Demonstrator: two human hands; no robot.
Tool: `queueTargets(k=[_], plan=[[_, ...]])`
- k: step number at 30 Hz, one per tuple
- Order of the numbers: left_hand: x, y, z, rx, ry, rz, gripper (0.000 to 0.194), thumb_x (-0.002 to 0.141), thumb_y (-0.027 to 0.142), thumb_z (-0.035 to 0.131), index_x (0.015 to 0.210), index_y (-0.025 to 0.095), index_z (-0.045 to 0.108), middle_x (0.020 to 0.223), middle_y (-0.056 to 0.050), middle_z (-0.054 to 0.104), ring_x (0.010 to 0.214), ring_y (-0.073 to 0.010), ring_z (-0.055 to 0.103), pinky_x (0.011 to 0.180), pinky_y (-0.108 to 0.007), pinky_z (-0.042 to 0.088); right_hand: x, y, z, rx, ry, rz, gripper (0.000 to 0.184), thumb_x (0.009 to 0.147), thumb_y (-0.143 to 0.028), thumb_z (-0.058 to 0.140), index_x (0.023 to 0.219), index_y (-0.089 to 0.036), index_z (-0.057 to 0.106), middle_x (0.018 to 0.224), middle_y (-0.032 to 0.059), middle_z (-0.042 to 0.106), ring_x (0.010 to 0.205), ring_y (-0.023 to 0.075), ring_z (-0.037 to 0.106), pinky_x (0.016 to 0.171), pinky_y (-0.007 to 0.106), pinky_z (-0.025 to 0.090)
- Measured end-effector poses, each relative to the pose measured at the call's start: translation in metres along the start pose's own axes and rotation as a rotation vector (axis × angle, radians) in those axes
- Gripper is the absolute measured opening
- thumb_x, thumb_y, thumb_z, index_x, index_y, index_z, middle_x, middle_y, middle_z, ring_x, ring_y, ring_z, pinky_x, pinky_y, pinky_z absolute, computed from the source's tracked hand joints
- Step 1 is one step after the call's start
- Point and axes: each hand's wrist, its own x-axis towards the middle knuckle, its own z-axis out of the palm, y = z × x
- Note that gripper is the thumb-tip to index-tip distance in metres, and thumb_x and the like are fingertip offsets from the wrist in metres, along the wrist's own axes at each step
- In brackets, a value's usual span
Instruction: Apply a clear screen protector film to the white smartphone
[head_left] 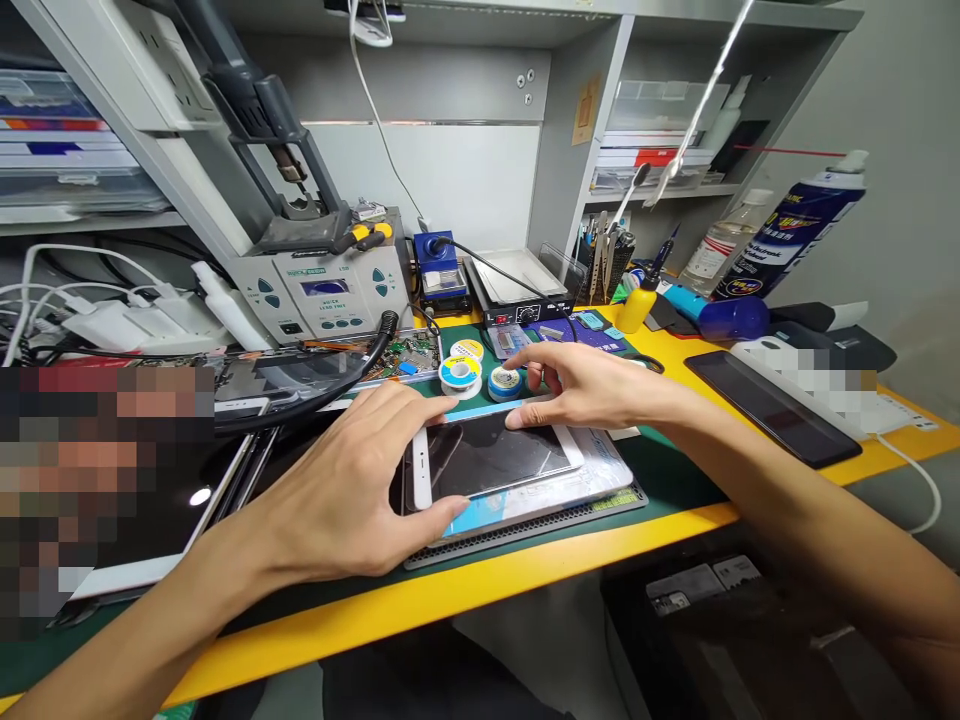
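Two bare hands are positioned at one white-framed smartphone with a black glass screen (499, 455). The smartphone lies face up on one flat silver-and-blue box (611, 475), which rests on one grey perforated plate (525, 542); this stack sits on the green mat (675, 462) covering part of the yellow worktop (405, 592). The smartphone is between the hands. The left hand (367, 475) is spread wide around its left end, fingers at the far corner, thumb at the near edge; grip pressure cannot be determined. The right hand (574, 385) is at the far edge, thumb over the screen border, index finger extended above and apart from the thumb; contact between that finger and the one round blue tin (505, 382) cannot be determined. Two spool-like items with yellow labels stand left of the tin: one white spool with a blue centre (460, 375) and one partly hidden disc (466, 349). To the right are one yellow plastic bottle (636, 307), one dark-blue aerosol can (795, 230) and one black phone (772, 405).
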Motion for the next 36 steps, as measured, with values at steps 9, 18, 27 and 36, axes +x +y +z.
queueTargets(k=[9, 18, 27, 36], plan=[[-0.001, 0.001, -0.001, -0.048, 0.008, -0.022, 0.069, 0.084, 0.045, 0.074, 0.141, 0.013, 0.050, 0.126, -0.014, 0.064, 0.119, -0.0315, 0.058, 0.107, -0.048, 0.048, 0.000, -0.017, 0.002, -0.046, -0.031, -0.033, 0.085, 0.078, -0.073, 0.074, 0.142, -0.020, 0.060, 0.106, 0.0080, 0.067, 0.087, 0.0235, 0.064, 0.075, 0.032, 0.048], [-0.001, 0.001, 0.001, -0.084, 0.002, -0.056, 0.072, 0.081, 0.044, 0.075, 0.141, 0.012, 0.051, 0.120, -0.014, 0.065, 0.115, -0.0319, 0.057, 0.105, -0.051, 0.048, 0.006, -0.027, 0.011, -0.058, -0.033, -0.081, 0.089, 0.077, -0.073, 0.075, 0.144, -0.018, 0.056, 0.117, 0.0106, 0.065, 0.100, 0.0268, 0.064, 0.084, 0.036, 0.050], [0.000, 0.002, -0.002, -0.105, 0.000, -0.069, 0.074, 0.080, 0.042, 0.075, 0.142, 0.010, 0.049, 0.129, -0.017, 0.064, 0.119, -0.0322, 0.058, 0.107, -0.050, 0.048, 0.016, -0.048, 0.017, -0.089, -0.040, -0.054, 0.081, 0.078, -0.072, 0.074, 0.137, -0.019, 0.059, 0.111, 0.0109, 0.064, 0.096, 0.0264, 0.065, 0.081, 0.036, 0.050], [0.000, 0.003, -0.002, -0.094, -0.013, -0.071, 0.075, 0.080, 0.044, 0.074, 0.140, 0.007, 0.050, 0.124, -0.019, 0.064, 0.117, -0.0344, 0.058, 0.104, -0.052, 0.050, 0.034, -0.064, 0.018, -0.079, -0.094, -0.058, 0.072, 0.075, -0.068, 0.078, 0.122, -0.015, 0.061, 0.114, 0.0123, 0.070, 0.091, 0.0246, 0.067, 0.072, 0.032, 0.048]])
